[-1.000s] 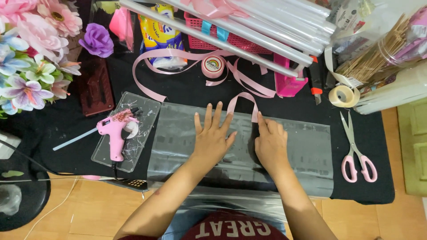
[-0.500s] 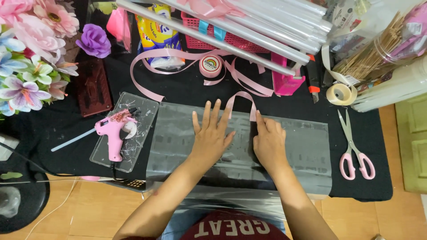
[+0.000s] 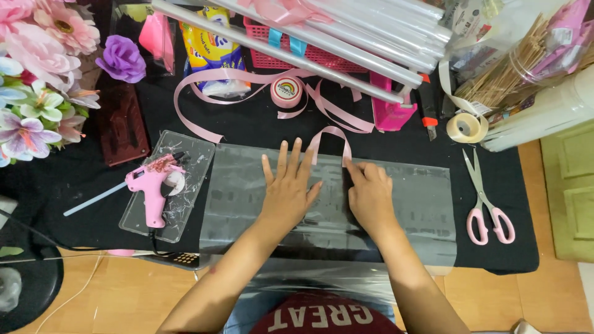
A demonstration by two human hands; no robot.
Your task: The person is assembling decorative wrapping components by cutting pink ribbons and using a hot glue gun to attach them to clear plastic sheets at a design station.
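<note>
A clear plastic sheet [image 3: 421, 204] lies flat on the black table [image 3: 260, 127]. My left hand [image 3: 288, 188] presses on it, palm down with fingers spread. Beside it, my right hand [image 3: 370, 195] rests on the sheet with fingers curled and the index fingertip pressing near the sheet's far edge. A loop of pink ribbon [image 3: 331, 139] arches just beyond my right fingertips. Neither hand holds anything.
A pink glue gun [image 3: 151, 185] rests on a clear tray [image 3: 195, 161] at left. Pink-handled scissors [image 3: 486, 201] lie at right, a tape roll [image 3: 467, 128] beyond them. Artificial flowers [image 3: 37, 74], a ribbon spool [image 3: 286, 91], rolled clear film [image 3: 346, 37] and a pink basket [image 3: 322, 59] crowd the back.
Both hands stay pressed on the sheet. My right hand has edged slightly along the sheet's far edge; little else differs.
</note>
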